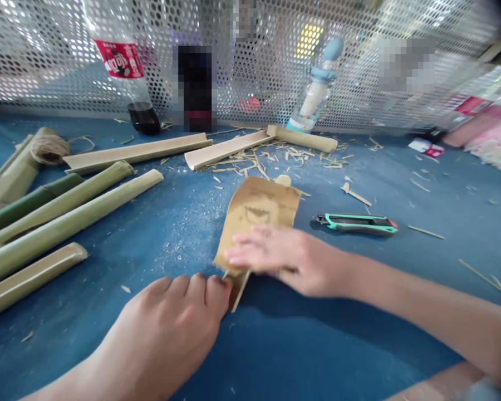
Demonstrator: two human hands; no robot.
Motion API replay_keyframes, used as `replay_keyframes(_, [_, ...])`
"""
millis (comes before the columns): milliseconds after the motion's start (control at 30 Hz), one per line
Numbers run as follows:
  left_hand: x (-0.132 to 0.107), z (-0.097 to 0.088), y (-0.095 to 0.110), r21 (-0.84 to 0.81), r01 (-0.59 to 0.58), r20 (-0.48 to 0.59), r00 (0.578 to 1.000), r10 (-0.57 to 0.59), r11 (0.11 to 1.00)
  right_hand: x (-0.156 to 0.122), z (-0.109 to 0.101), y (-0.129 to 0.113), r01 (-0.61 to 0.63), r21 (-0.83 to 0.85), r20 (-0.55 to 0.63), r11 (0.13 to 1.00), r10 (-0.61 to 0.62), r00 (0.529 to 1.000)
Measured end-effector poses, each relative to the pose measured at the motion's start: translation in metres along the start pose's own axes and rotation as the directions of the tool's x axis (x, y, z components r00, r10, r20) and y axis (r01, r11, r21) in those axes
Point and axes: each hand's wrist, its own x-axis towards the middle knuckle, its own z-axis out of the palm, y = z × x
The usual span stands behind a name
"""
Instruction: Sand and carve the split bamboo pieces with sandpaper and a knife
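- The left hand (179, 317) is curled around the near end of a bamboo piece (241, 291), over the table (275, 356).
- The right hand (284, 256) lies with extended fingers on a brown sheet (259, 203) covering part of that piece; whether it pinches cannot be told.
- A teal-edged cutter (357, 224) lies right of the sheet.
- Beyond are scattered shavings (256, 161).

Craft workspace, blue tabletop (300, 356), split bamboo (142, 151), scattered shavings (294, 155), utility knife (357, 224)

Dark-marked tan sheet (264, 206), teal-and-black cutter (359, 224), blue tabletop (300, 356)
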Motion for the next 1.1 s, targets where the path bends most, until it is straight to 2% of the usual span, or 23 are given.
replay_keyframes(67, [0.000,0.000,0.000,0.007,0.010,0.035,0.999,-0.010,1.000,0.000,-0.001,0.001,-0.111,-0.049,-0.104,0.993,0.106,0.989])
replay_keyframes(133, [-0.001,0.000,-0.001,0.005,0.006,0.053,0.999,-0.006,1.000,0.000,0.000,-0.001,-0.164,-0.087,-0.175,0.983,0.147,0.973])
replay_keyframes(167, [-0.002,0.000,-0.001,0.004,-0.003,0.038,0.999,0.002,1.000,0.000,0.001,-0.003,-0.120,-0.088,-0.150,0.989,0.106,0.983])
replay_keyframes(233, [-0.003,0.000,-0.002,0.008,-0.016,0.005,1.000,0.016,1.000,-0.002,0.006,-0.009,0.022,-0.046,-0.025,0.999,-0.023,0.999])
replay_keyframes(267, [-0.003,0.000,-0.002,0.009,-0.018,-0.005,1.000,0.018,1.000,-0.003,0.007,-0.011,0.046,-0.039,-0.003,0.998,-0.046,0.999])
replay_keyframes(400, [-0.004,0.000,-0.001,-0.006,-0.009,0.023,1.000,0.009,1.000,-0.006,0.005,-0.009,-0.130,-0.170,-0.172,0.977,0.101,0.980])
replay_keyframes(433, [-0.004,0.000,0.000,-0.007,-0.016,0.018,1.000,0.016,1.000,-0.007,0.004,-0.008,-0.112,-0.211,-0.178,0.971,0.075,0.981])
replay_keyframes(500, [-0.006,0.001,0.000,0.006,-0.029,-0.005,1.000,0.029,1.000,-0.009,0.002,-0.006,0.040,-0.244,-0.074,0.969,-0.059,0.995])
replay_keyframes(567, [-0.007,0.002,0.000,0.015,-0.026,-0.003,1.000,0.027,1.000,-0.012,0.000,-0.003,0.185,-0.222,0.020,0.957,-0.186,0.982])
replay_keyframes(600, [-0.008,0.002,0.000,0.012,-0.015,0.012,1.000,0.015,1.000,-0.012,-0.002,-0.001,0.192,-0.231,0.011,0.954,-0.194,0.981])
replay_keyframes(700, [-0.009,0.002,-0.001,-0.024,0.027,0.044,0.999,-0.026,0.999,-0.013,-0.003,0.002,0.053,-0.349,-0.156,0.936,-0.113,0.981])
replay_keyframes(733, [-0.008,0.002,-0.001,-0.037,0.029,0.039,0.999,-0.027,0.999,-0.013,-0.002,0.000,0.043,-0.367,-0.165,0.929,-0.111,0.980])
replay_keyframes(867, [-0.007,0.002,-0.002,-0.031,0.000,-0.030,1.000,-0.001,1.000,-0.014,0.004,-0.010,0.185,-0.227,0.027,0.956,-0.184,0.983])
replay_keyframes(900, [-0.006,0.002,-0.002,-0.023,0.003,-0.036,0.999,-0.004,1.000,-0.014,0.002,-0.007,0.152,-0.210,0.015,0.966,-0.153,0.988])
replay_keyframes(967, [-0.005,0.002,-0.003,-0.013,0.013,-0.019,1.000,-0.013,1.000,-0.016,-0.005,0.004,-0.010,-0.243,-0.123,0.970,-0.020,0.992])
replay_keyframes(1033, [-0.006,0.001,-0.002,-0.015,0.003,-0.007,1.000,-0.003,1.000,-0.018,-0.013,0.017,-0.198,-0.274,-0.275,0.941,0.120,0.954])
replay_keyframes(1100, [-0.011,0.000,0.005,-0.040,-0.045,-0.023,0.999,0.044,0.998,-0.018,-0.017,0.025,-0.265,-0.293,-0.327,0.919,0.164,0.931])
